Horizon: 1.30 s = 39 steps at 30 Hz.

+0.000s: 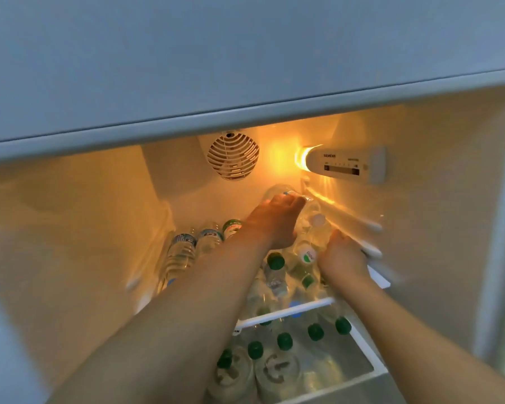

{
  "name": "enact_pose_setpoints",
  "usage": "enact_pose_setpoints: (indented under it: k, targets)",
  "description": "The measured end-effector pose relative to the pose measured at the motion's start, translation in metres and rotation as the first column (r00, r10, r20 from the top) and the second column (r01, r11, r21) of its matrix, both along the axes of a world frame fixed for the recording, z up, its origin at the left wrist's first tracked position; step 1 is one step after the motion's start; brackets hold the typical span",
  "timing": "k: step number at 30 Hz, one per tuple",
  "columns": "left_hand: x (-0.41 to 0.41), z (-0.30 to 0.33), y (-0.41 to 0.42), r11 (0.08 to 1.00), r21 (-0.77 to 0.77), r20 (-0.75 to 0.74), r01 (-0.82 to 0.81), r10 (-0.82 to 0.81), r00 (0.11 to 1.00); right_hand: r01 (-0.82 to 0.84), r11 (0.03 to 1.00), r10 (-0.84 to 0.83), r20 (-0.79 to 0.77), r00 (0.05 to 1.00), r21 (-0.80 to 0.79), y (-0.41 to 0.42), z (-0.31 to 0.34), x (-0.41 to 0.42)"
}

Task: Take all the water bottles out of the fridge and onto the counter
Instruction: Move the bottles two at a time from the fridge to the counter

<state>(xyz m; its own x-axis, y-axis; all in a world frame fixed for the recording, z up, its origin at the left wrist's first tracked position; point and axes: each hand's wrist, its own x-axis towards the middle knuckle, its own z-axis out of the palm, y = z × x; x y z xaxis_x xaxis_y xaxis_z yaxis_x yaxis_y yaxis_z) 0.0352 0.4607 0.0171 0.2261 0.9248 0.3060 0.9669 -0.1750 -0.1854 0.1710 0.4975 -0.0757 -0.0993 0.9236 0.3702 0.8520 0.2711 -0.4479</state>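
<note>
Now both arms are reaching deep into the fridge (70, 228), up at the top shelf. The left hand (274, 220) is curling over a clear water bottle (280, 191) at the back, near the glowing lamp, and its fingers are wrapping the bottle's upper part. The right hand (343, 256) is going in beside the right wall, fingers curled among the standing bottles; whether it is actually holding one, I cannot tell, since the fingers are hidden behind the hand.

Plenty is waiting: three bottles (181, 252) are lying on their sides at the left of the shelf, a cluster with green caps (275, 260) is standing under the hands, and more green-capped bottles (285, 341) are sitting on the shelf below. None is showing on the bench, which is out of view.

These look like full, thin plastic bottles, so probably fairly heavy, a little squashy, and perhaps slick from the cold. Taking hold around the body just below the shoulder seems the safest grip, not the cap.
</note>
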Motion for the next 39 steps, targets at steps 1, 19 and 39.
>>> enact_pose_setpoints:
  k: [1,19,39]
  targets:
    - [0.003,-0.001,0.010,1.000,0.015,0.005,0.015,-0.015,1.000,0.008,1.000,-0.009,0.051,0.999,0.018,0.004,-0.001,0.000]
    - [0.013,-0.003,0.017,0.987,0.047,0.452,0.155,-0.159,0.878,-0.038,0.993,0.081,-0.396,0.915,0.115,-0.014,0.005,0.015]
    - [0.006,0.036,-0.100,0.973,0.209,0.976,-0.098,-0.201,0.083,0.176,0.933,0.215,-0.878,0.428,0.314,-0.084,0.085,0.027]
